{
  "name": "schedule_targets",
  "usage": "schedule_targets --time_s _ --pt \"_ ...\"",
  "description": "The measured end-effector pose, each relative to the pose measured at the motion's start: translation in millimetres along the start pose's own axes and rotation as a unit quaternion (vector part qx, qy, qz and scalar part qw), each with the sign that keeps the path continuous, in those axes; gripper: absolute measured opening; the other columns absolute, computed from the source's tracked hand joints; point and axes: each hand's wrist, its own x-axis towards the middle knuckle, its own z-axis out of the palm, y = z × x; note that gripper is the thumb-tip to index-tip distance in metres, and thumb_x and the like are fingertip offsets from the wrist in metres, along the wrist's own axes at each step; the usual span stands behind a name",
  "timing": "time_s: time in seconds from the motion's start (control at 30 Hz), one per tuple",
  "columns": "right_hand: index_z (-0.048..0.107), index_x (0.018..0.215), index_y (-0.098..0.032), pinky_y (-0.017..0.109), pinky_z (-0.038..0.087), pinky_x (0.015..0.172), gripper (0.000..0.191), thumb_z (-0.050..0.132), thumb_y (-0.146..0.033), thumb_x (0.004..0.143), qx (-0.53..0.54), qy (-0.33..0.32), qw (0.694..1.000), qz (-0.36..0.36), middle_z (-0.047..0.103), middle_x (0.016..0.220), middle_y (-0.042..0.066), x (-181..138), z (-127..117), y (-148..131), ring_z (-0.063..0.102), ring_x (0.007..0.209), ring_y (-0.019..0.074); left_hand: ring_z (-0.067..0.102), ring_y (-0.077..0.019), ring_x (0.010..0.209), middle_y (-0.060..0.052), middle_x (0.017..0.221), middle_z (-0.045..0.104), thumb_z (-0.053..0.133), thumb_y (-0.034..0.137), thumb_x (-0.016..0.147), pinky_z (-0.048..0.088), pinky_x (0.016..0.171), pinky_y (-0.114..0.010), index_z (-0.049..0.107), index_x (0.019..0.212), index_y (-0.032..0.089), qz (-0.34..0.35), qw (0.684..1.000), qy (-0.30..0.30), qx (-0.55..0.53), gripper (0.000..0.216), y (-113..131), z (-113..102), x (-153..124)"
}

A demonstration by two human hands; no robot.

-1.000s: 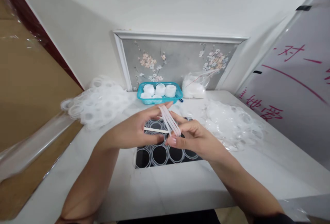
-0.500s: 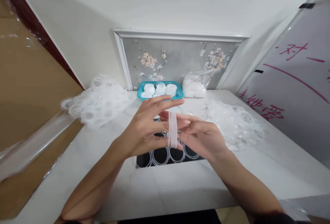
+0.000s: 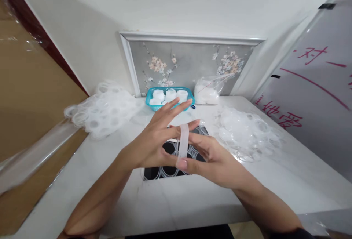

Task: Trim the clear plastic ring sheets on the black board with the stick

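Note:
A narrow stack of thin, whitish translucent rings hangs upright above the black mat. My left hand carries it on the index finger and thumb, which pass into the rings at top and bottom; the other fingers of that hand spread upward. From the right, my right hand grips the stack, its thumb at the lower end and its fingers at the far side, partly hidden. Beneath the hands lies the black mat, with rows of similar clear rings on it.
At the back stands a blue basket of white ring rolls, beside a clear bag of white pieces. Loose ring heaps lie left and right. A whiteboard borders the right side, a cardboard sheet the left.
My right hand has turned so that its thumb now lies at the near lower end of the rings. The ring stack tilts slightly, and my left fingers have spread wider.

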Motion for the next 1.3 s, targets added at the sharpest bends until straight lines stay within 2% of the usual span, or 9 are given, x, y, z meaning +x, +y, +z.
schedule_targets --time_s 0.13,0.23,0.37,0.43,0.53,0.67,0.87,1.1,1.3 --pt "0.074 0.111 -0.022 0.026 0.048 0.058 0.029 0.067 -0.039 0.088 -0.089 0.026 0.996 0.008 0.065 0.068 -0.002 0 0 -2 0.055 0.058 0.0108 0.017 -0.0358 0.151 -0.008 0.164 0.024 0.072 0.056 0.082 0.023 0.121 -0.055 0.039 0.151 0.029 -0.008 1.000 -0.003 -0.008 0.081 -1 4 0" --pt "0.077 0.104 -0.025 0.026 0.051 0.062 0.022 0.065 -0.038 0.091 -0.070 0.018 0.997 -0.008 0.066 0.068 -0.002 1 -2 -1 0.059 0.062 0.0115 0.019 -0.0358 0.151 -0.007 0.163 0.026 0.074 0.054 0.081 0.025 0.121 -0.053 0.041 0.150 0.030 -0.013 1.000 -0.001 -0.007 0.079 0 5 1" --pt "0.078 0.097 -0.030 0.040 0.051 0.096 0.016 0.067 -0.039 0.089 -0.051 0.044 0.997 -0.042 0.072 0.100 0.004 3 -4 1 0.064 0.109 0.0219 0.021 -0.0334 0.150 -0.007 0.162 0.030 0.071 0.050 0.085 0.025 0.121 -0.054 0.045 0.147 0.031 -0.035 0.999 0.015 0.002 0.070 4 3 2" --pt "0.079 0.098 -0.032 0.048 0.042 0.110 0.015 0.069 -0.040 0.088 -0.052 0.070 0.995 -0.057 0.073 0.103 0.005 3 -4 1 0.048 0.135 0.0259 0.023 -0.0332 0.150 -0.009 0.160 0.032 0.071 0.048 0.086 0.027 0.120 -0.055 0.051 0.142 0.029 -0.045 0.999 0.019 0.002 0.063 7 2 3" --pt "0.079 0.092 -0.034 0.055 0.032 0.116 0.012 0.070 -0.041 0.087 -0.029 0.124 0.989 -0.082 0.075 0.109 0.005 2 -4 0 0.028 0.149 0.0262 0.030 -0.0331 0.147 -0.008 0.160 0.032 0.068 0.038 0.090 0.030 0.119 -0.054 0.066 0.124 0.026 -0.080 0.997 0.013 -0.008 0.037 12 1 4" --pt "0.079 0.086 -0.034 0.053 0.034 0.115 0.008 0.073 -0.040 0.084 0.053 0.201 0.972 -0.109 0.070 0.126 0.002 2 -7 -3 0.038 0.145 0.0269 0.035 -0.0297 0.145 -0.002 0.160 0.034 0.059 0.034 0.096 0.034 0.118 -0.051 0.071 0.115 0.030 -0.122 0.992 0.013 -0.027 0.023 19 2 5" --pt "0.078 0.089 -0.030 0.043 0.045 0.111 0.011 0.073 -0.039 0.084 0.206 0.244 0.945 -0.073 0.077 0.107 0.000 10 -16 -2 0.063 0.121 0.0223 0.051 -0.0273 0.134 0.000 0.149 0.050 0.061 0.040 0.095 0.050 0.106 -0.046 0.077 0.100 0.032 -0.166 0.974 0.027 -0.152 0.019 20 1 6" --pt "0.076 0.091 -0.026 0.033 0.052 0.105 0.013 0.076 -0.036 0.082 0.353 0.203 0.913 0.026 0.078 0.102 -0.001 15 -21 5 0.070 0.110 0.0174 0.058 -0.0276 0.125 -0.004 0.130 0.064 0.069 0.037 0.090 0.052 0.104 -0.048 0.079 0.090 0.032 -0.202 0.951 0.074 -0.220 0.012 13 -2 6" --pt "0.075 0.097 -0.027 0.034 0.053 0.104 0.016 0.074 -0.037 0.084 0.339 0.175 0.924 0.030 0.077 0.108 0.000 11 -22 3 0.071 0.107 0.0173 0.058 -0.0277 0.126 -0.005 0.127 0.067 0.069 0.035 0.090 0.050 0.106 -0.051 0.080 0.089 0.031 -0.206 0.931 0.071 -0.293 0.012 15 -5 9"
